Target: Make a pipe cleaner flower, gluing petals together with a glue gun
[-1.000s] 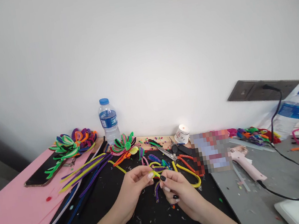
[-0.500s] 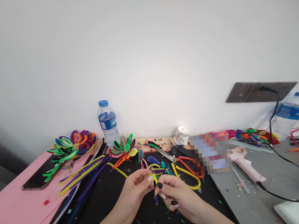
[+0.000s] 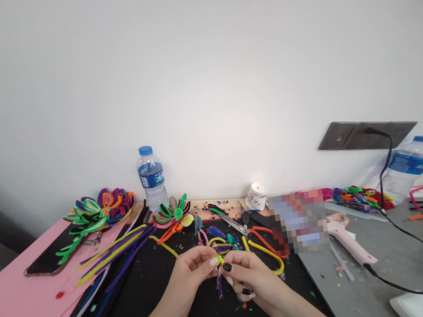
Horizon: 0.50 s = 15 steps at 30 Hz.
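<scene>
- Pipe cleaners (image 3: 219, 264): a small bunch of yellow and purple pieces is held just above the black mat (image 3: 153, 296), between the two hands at the middle of the near table edge
- Done, judging by the table: two finished flowers (image 3: 97, 209) lie on the pink sheet (image 3: 15, 313) at far left, and a third flower (image 3: 174, 212) sits by the water bottle (image 3: 151, 177)
- In hand: the bunch looks only partly shaped, with a purple end hanging loose below the fingers; bent loops (image 3: 224, 238) of yellow, blue and purple lie on the mat just behind the hands, not yet joined to anything
- Left to use: long straight stems (image 3: 116, 246) lie untouched left of the hands; scissors (image 3: 231, 220) rest behind the loops, and a pink glue gun (image 3: 349, 244) lies well to the right on the grey top, its cord running to the wall socket
- Left hand (image 3: 192, 276): palm turned inward, thumb and forefinger pinched shut on the yellow end of the bunch
- Right hand (image 3: 250, 278): knuckles up, fingers curled, thumb and forefinger clamped on the same bunch just beside the left fingertips, so the two hands nearly touch
- Both forearms come in from the bottom edge and converge at the bunch
</scene>
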Each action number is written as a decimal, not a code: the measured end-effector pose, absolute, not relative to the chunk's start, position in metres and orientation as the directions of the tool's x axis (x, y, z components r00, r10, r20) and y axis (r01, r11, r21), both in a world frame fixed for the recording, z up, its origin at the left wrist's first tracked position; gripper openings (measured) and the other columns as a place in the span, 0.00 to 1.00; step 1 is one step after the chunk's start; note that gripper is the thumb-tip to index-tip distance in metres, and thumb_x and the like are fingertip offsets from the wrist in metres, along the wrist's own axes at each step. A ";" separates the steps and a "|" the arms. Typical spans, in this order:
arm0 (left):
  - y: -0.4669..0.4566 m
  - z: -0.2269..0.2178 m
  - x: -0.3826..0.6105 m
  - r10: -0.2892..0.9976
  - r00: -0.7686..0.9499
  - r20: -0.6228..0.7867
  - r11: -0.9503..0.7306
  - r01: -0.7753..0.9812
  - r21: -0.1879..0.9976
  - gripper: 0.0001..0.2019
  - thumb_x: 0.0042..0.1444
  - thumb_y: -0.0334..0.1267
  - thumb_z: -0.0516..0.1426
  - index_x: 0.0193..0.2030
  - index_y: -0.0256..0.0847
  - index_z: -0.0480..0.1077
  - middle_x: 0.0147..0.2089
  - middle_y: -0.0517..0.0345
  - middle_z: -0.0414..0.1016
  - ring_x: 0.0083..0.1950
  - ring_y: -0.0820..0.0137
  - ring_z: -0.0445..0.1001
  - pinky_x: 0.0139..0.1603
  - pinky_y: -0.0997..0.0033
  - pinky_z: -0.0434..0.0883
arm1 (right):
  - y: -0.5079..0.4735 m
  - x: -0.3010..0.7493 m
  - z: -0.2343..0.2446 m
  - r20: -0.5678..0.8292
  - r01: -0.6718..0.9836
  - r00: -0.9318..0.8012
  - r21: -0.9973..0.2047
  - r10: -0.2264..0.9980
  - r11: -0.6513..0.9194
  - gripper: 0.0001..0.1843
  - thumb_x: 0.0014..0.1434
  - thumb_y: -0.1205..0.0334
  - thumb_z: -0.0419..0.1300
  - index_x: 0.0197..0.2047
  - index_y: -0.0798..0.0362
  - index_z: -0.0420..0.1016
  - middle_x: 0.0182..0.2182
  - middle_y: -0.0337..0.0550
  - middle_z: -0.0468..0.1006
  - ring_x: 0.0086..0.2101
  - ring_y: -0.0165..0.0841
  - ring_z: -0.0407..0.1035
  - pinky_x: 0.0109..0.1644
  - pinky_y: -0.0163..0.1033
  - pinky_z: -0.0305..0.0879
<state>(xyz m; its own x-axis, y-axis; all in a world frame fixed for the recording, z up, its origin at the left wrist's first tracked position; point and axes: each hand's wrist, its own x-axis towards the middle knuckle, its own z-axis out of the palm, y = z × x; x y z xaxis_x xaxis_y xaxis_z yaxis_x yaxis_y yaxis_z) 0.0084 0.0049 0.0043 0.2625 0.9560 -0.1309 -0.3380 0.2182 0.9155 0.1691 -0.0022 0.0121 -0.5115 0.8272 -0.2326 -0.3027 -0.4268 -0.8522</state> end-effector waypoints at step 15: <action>0.001 0.004 0.010 0.951 0.273 -0.144 0.239 -0.357 0.903 0.07 0.45 0.37 0.62 0.31 0.38 0.72 0.29 0.60 0.72 0.32 0.72 0.69 0.38 0.70 0.67 | -0.003 0.170 0.007 -0.254 -0.378 -0.536 -0.781 0.805 -0.498 0.11 0.50 0.60 0.63 0.27 0.57 0.66 0.21 0.33 0.65 0.15 0.17 0.48 0.17 0.28 0.36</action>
